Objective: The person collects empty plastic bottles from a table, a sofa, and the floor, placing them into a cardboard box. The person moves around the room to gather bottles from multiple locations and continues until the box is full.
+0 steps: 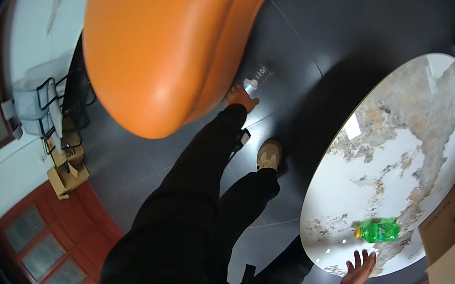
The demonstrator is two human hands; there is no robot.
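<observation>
My left hand (243,97) reaches down beside the orange seat, thumb spread away from the fingers. Just past its fingertips is a clear plastic bottle (257,80) with a pale label, low over the dark floor. Whether the fingers touch it I cannot tell. My right hand (358,272) hovers at the near edge of an oval, marble-patterned tabletop (390,150), fingers apart and holding nothing. A green plastic bottle (379,231) with a yellow cap lies on its side on that tabletop, a little beyond my right fingertips.
A rounded orange upholstered seat (158,46) fills the upper left. Cardboard boxes (68,172) and a folded grey chair (38,108) stand by the wall near a red door (70,224). Another cardboard box (454,206) is beyond the table's right edge. My shoe (270,154) is on the tiled floor.
</observation>
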